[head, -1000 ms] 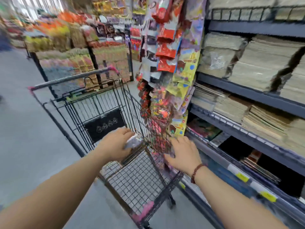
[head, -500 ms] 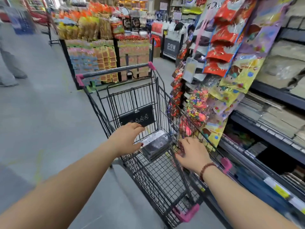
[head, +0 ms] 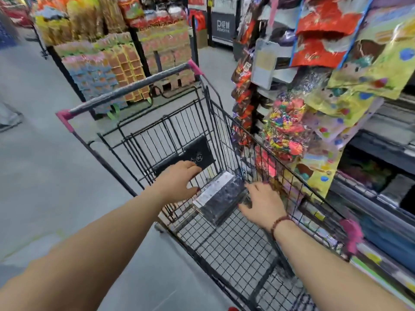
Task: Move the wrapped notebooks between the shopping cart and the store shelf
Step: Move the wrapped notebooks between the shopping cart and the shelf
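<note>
A dark, plastic-wrapped stack of notebooks (head: 221,197) lies in the wire basket of the shopping cart (head: 235,250). The left hand (head: 177,181) and the right hand (head: 261,204), fingers spread, flank its two ends, touching it. The cart stands on a grey floor (head: 45,176) beside the store shelf (head: 381,194), under hanging bright packets (head: 285,129).

Head camera looks forward and down, close over the shopping cart (head: 226,140).

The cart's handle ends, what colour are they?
Pink caps on a grey cart handle, clearest in the head view.
</note>
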